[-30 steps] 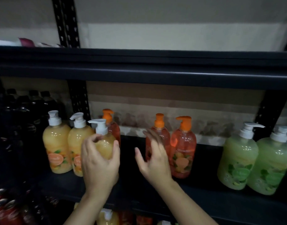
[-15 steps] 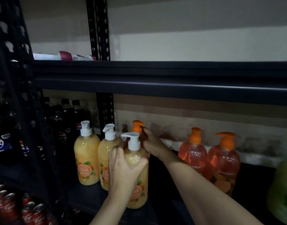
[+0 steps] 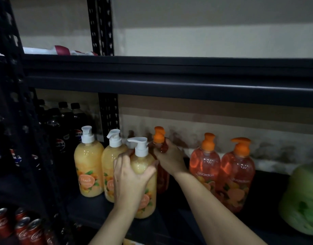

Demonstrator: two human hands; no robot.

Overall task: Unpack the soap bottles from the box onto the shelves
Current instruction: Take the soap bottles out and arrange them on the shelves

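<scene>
The left hand (image 3: 130, 181) is wrapped around a yellow soap bottle (image 3: 145, 188) at the centre of the frame, its grip clamped on the body just under the white pump, with the base at or just above the shelf (image 3: 178, 225); whether it rests there I cannot tell. The right hand (image 3: 170, 159) reaches behind it and closes on the neck of an orange-red bottle (image 3: 161, 149) at the back.

The risk, as I judge it, is crowding: the held bottle stands just beside its yellow neighbour and the red one, so a sideways nudge from either wrist could tip one into the next (tall bottles, narrow bases). The right forearm (image 3: 214, 197) also passes near the two front orange-red bottles (image 3: 221, 172) and could brush them.

Counted: three yellow bottles with white pumps, three orange-red with orange pumps, one green bottle (image 3: 302, 200) at the right edge, blurred. Dark cola bottles (image 3: 67, 128) stand at left, red cans (image 3: 19, 227) lower left; both too dim to count. No box is in view.
</scene>
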